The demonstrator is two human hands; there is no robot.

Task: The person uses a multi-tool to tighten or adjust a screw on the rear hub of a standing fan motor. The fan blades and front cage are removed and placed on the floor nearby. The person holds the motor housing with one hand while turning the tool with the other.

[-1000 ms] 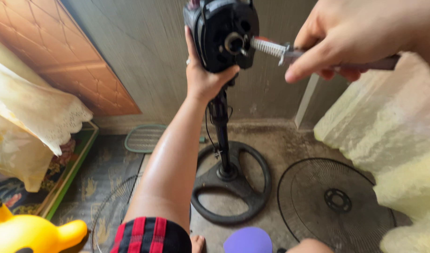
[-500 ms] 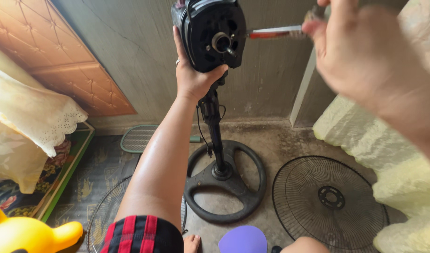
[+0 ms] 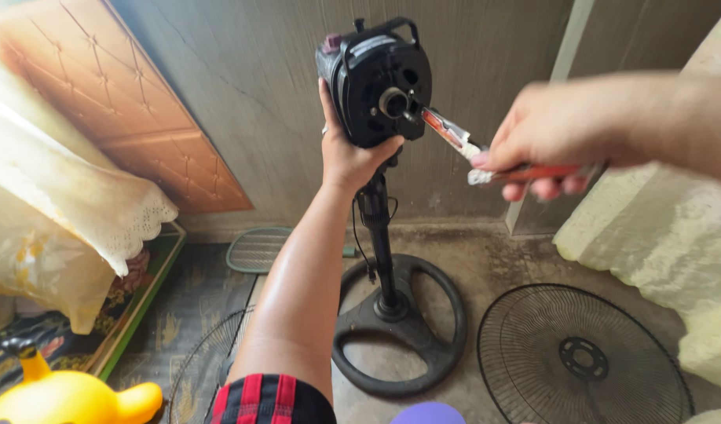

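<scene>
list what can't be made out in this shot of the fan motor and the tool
- Head view: red-handled metal tool, motion-blurred; its kind and its contact with the black fan motor housing are unclear.
- Right hand, blurred; it hides most of the handle.
- Left hand, palm hidden behind the housing.
- Yellow plastic toy, cut off by the bottom edge.

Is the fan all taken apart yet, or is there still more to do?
Partly. Done: a round fan grille lies off on the floor. In hand: the left hand grips the motor head on its stand, and the right hand points a red-handled tool at the shaft. Left: the motor head is still on the stand.
</scene>
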